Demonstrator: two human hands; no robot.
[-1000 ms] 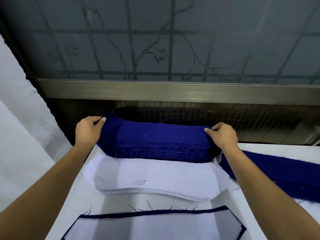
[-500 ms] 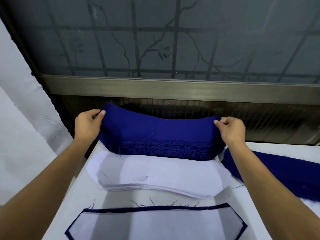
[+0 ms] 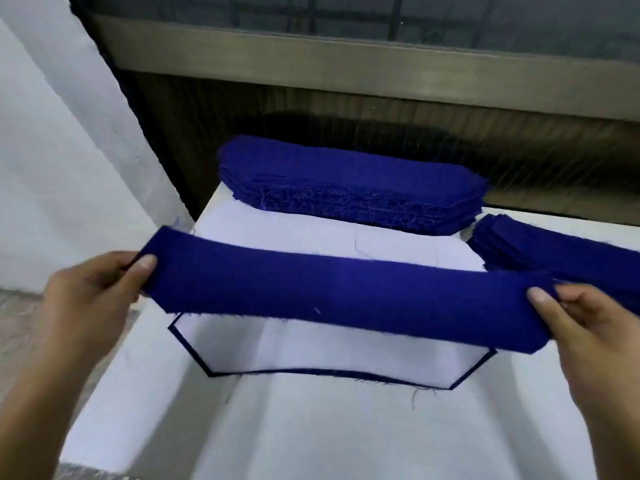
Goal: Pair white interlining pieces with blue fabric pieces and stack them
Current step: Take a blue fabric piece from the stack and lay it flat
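Head view looks down more steeply than a second ago, so less of the window frame (image 3: 346,60) shows and more of the white table (image 3: 311,434). Back then both hands were out at the far edge, gripping the two ends of the blue fabric stack (image 3: 349,185). Now they have come back toward the person, and between them hangs a blue fabric piece (image 3: 329,299), stretched out lengthwise and clear of the table.

The left hand (image 3: 93,292) pinches the left end of the piece, thumb on top and fingers curled underneath. The right hand (image 3: 588,334) pinches the right end the same way, thumb pressed on the upper face; that end looks a little folded or bunched under the thumb. Whether it is one layer or more, I cannot tell.

The blue fabric stack sits by itself at the far edge, flat, its frayed near side showing, with neither hand on it any more. Just in front of it lies the white interlining stack (image 3: 346,240), partly hidden by the held piece. Nearer still, under the held piece, is a finished pair (image 3: 329,351): a white interlining laid on blue fabric, with only a thin blue rim showing around it. That pair lies where it lay before. Off to the right, a second blue stack (image 3: 554,251) runs out of view, just beside the right hand.
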